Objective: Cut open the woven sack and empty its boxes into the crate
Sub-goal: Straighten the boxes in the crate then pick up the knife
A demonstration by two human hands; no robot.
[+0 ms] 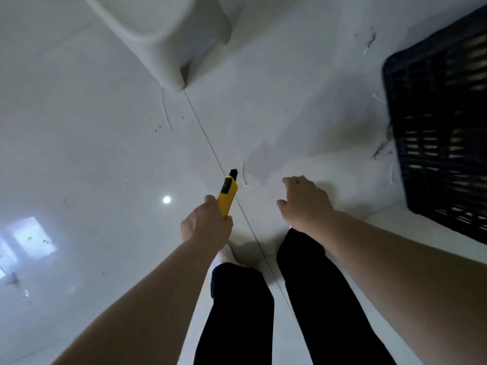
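My left hand (208, 225) grips a yellow utility knife (228, 194) with a black tip pointing away from me, low over the white tiled floor. My right hand (305, 204) is spread with relaxed fingers, palm down, just right of the knife and holding nothing. Under and beyond it lies a pale, blurred sheet-like shape (316, 164) on the floor; whether this is the woven sack I cannot tell. The black slatted crate (442, 133) stands at the right edge, partly cut off. No boxes are visible.
A white plastic object (158, 35) with a rounded rim stands at the top centre. My legs in dark trousers (311, 299) and a white sock (224, 256) are below the hands. Small scraps and dark marks dot the glossy floor (92, 140).
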